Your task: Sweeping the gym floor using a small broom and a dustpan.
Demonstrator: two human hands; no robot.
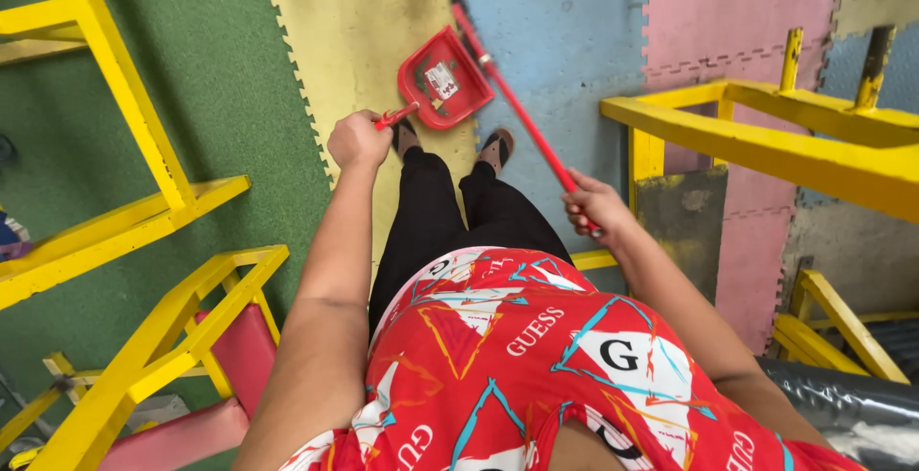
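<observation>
The left hand (357, 140) grips the handle of a red dustpan (443, 79) resting on the yellow floor mat (354, 21) and already holding some debris, while the right hand (595, 205) clasps the red broom (517, 107), its head against the pan's lip.

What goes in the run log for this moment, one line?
left hand: grips red plastic dustpan handle | right hand: grips red broom stick | dustpan on yellow foam mat, debris inside

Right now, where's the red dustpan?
In the head view the red dustpan sits top centre on the yellow floor mat, just ahead of the person's feet, held by its handle in the left hand, with the broom on its right edge.
</observation>
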